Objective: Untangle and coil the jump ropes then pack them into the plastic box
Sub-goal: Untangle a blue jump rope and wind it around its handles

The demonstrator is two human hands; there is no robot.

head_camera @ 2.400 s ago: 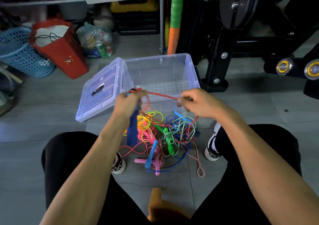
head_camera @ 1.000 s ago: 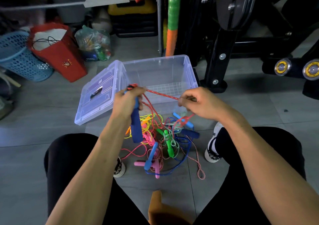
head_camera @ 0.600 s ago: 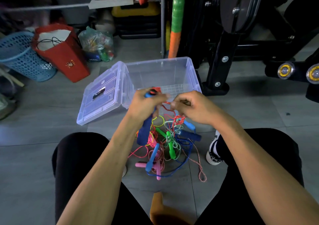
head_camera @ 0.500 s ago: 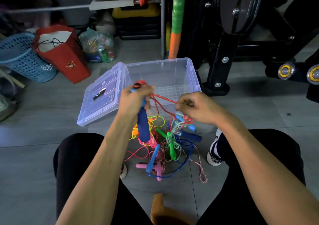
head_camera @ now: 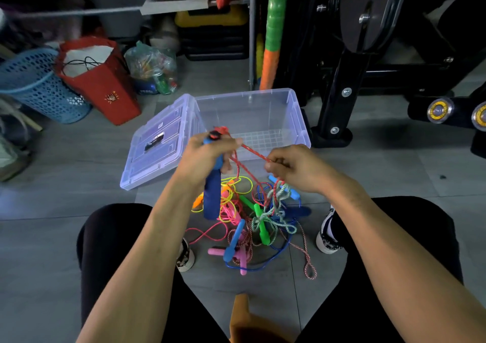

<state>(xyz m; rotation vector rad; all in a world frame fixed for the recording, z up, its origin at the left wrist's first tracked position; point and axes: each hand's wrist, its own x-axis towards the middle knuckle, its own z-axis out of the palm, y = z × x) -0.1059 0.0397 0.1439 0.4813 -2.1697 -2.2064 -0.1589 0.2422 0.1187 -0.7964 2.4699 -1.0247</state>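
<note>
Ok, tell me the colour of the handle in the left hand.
Dark blue handle, with a red cap; head view.

The scene is dim and cool-toned, with soft light falling on the grey floor (head_camera: 368, 174) and the shelves at the top sunk in deep shadow. Wide-angle distortion bends the edges, and the far left looks smeared and blurred.

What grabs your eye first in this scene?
A bright tangle of jump ropes lies on the grey floor between the person's feet. Above it, the left hand grips a blue handle while the right hand pinches a red rope stretched between them. Behind stands an open clear plastic box.
</note>
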